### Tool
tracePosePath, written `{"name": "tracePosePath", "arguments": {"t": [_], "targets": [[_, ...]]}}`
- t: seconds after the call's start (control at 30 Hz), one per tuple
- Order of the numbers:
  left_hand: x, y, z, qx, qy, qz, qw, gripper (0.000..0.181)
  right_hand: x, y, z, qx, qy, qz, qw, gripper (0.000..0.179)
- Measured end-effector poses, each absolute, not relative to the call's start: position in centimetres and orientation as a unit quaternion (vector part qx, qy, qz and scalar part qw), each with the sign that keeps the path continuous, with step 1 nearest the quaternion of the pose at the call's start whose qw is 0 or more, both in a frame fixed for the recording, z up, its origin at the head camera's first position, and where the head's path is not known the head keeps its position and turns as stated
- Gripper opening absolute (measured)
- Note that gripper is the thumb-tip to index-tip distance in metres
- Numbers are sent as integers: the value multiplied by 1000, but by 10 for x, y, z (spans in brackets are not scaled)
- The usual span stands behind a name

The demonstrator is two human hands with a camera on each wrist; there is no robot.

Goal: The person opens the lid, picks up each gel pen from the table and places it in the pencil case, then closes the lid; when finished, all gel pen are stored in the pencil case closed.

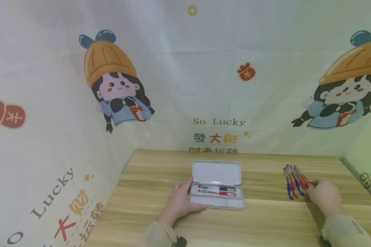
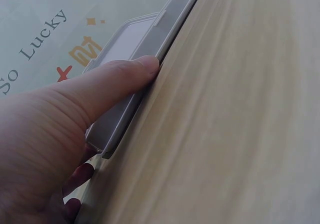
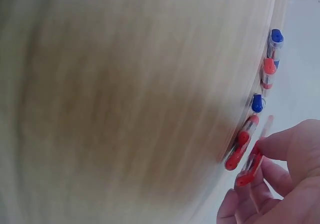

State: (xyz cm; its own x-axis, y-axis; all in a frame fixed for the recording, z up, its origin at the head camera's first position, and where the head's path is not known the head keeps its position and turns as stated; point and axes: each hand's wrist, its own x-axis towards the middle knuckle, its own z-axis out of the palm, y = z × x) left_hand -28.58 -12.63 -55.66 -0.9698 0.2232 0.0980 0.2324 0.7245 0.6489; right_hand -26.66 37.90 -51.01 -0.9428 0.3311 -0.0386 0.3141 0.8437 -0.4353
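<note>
A light grey pencil case (image 1: 235, 203) lies on the table with its lid (image 1: 216, 172) swung back. Inside it rest a pen with a black cap (image 1: 228, 188) and one with a red cap (image 1: 230, 193). My left hand (image 1: 182, 200) grips the case's left end, its thumb (image 2: 142, 69) along the front wall. Over at the right, my right hand (image 1: 326, 197) pinches a red pen (image 3: 252, 169) between thumb and fingers. Beside that pen lie several red and blue pens (image 1: 292, 183) in a loose, fanned group on the table.
The wood-grain table (image 1: 160, 161) ends at a printed cloth backdrop (image 1: 173, 85) behind it. More cloth hangs at the left and right sides. Bare wood lies between the case and the loose pens.
</note>
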Motion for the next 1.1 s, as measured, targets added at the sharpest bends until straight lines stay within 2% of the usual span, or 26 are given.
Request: {"name": "tracePosePath", "arguments": {"t": [0.27,0.6,1.1], "targets": [[-287,-127,-560,-122,-928,-351,6,133,-267,372,-508,-132,-966,218,49,46],[-286,-127,-561,-121,-929,-349,11,134,-273,342,-509,-48,-969,198,141,42],[-286,-124,-557,-122,-931,-345,16,134,-277,293,-493,29,-955,225,193,22]]}}
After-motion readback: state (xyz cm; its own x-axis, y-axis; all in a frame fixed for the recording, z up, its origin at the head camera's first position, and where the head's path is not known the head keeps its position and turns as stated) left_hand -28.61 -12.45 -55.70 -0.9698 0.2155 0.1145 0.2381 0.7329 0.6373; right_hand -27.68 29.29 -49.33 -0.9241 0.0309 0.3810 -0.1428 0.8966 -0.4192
